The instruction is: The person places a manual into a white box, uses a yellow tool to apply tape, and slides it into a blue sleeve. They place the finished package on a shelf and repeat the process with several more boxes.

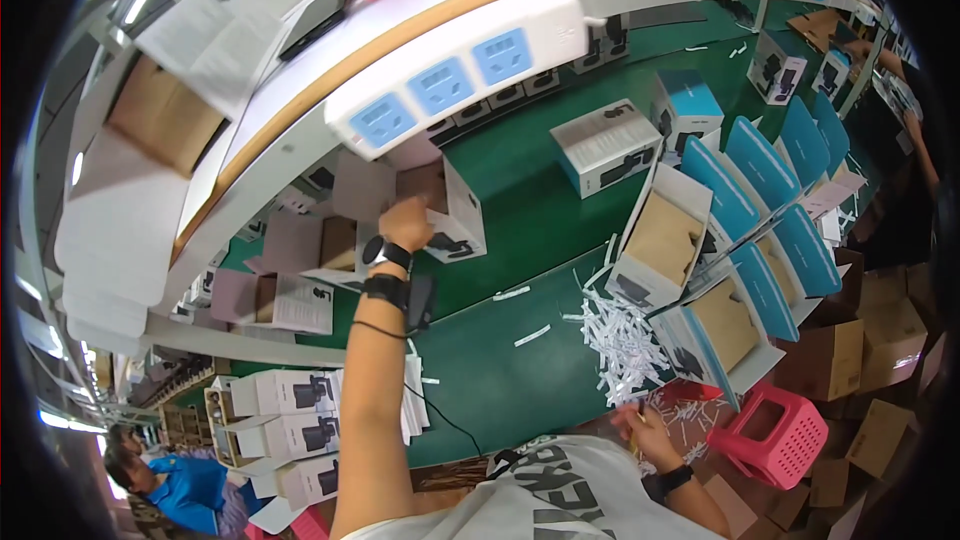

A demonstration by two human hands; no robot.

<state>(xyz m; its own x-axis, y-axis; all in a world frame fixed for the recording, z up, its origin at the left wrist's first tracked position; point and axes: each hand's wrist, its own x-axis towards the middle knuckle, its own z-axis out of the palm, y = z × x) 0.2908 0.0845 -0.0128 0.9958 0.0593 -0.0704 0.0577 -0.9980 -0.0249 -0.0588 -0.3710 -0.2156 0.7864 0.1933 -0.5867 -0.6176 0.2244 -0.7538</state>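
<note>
— So, where is the left hand (405, 223)?
— Stretched out to the far side of the green worktop (520, 210), at an open white carton (452, 212) just below the raised shelf (300, 120). The grip of that hand rests on the carton's open top; whether the fingers are closed on anything, I cannot tell. A watch and a dark band sit on the wrist.
— And the right hand (648, 432)?
— Low at the near edge of the worktop, close to the body, beside a pile of white paper strips (622, 340). The fingers look curled together, but what they pinch, if anything, is too small to tell.
— What lies around?
— A white power strip with blue sockets (455, 75) lies on the shelf's front edge above the carton. Toward the right edge of the worktop stands a row of open boxes with blue lids (760, 240), brown inserts showing inside. A closed white box (605, 145) lies near the far right part. A pink plastic basket (785, 435) sits beyond the right near corner, brown cartons next to it. More white boxes (295, 420) are stacked at the left near corner
</note>
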